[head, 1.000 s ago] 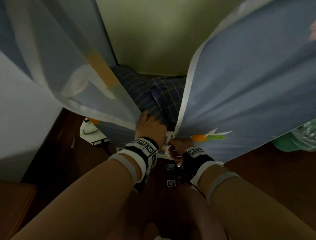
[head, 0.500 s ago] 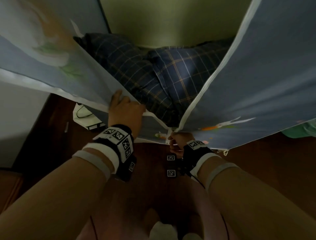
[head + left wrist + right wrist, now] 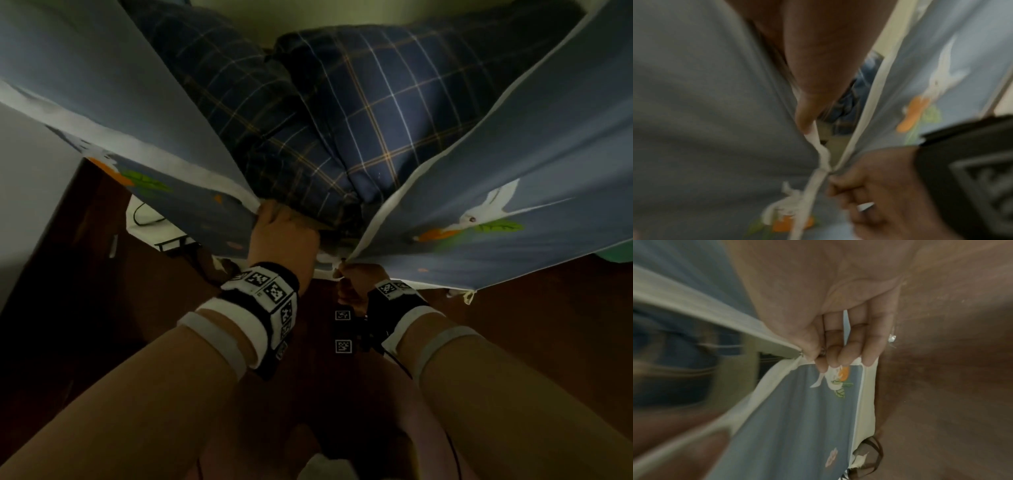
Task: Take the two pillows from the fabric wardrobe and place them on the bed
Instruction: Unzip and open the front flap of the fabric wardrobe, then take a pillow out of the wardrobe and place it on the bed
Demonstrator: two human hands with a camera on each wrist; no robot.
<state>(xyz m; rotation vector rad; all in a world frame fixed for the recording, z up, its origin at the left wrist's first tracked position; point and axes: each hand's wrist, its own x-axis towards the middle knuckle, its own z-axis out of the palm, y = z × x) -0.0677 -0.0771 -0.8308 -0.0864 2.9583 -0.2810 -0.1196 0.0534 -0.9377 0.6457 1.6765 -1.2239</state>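
Observation:
Two dark blue plaid pillows (image 3: 359,113) lie side by side inside the fabric wardrobe, showing in the gap between its two blue curtain flaps. My left hand (image 3: 274,219) grips the white-trimmed edge of the left flap (image 3: 113,102) and holds it aside. Its thumb (image 3: 807,113) presses on the trim, with a strip of pillow (image 3: 849,104) beyond it. My right hand (image 3: 346,277) pinches the lower corner of the right flap (image 3: 513,144), its fingers (image 3: 838,353) curled round the hem (image 3: 797,418). Neither hand touches a pillow.
Dark brown wooden floor (image 3: 531,342) lies below the wardrobe. A white bag with a black cord (image 3: 154,222) sits on the floor under the left flap. A pale wall (image 3: 24,205) stands at the left, and something green (image 3: 625,257) is at the right edge.
The two flaps have been pulled further apart and upward, so much more of both pillows shows. Both hands keep their hold on the flap edges; the view has drawn closer.

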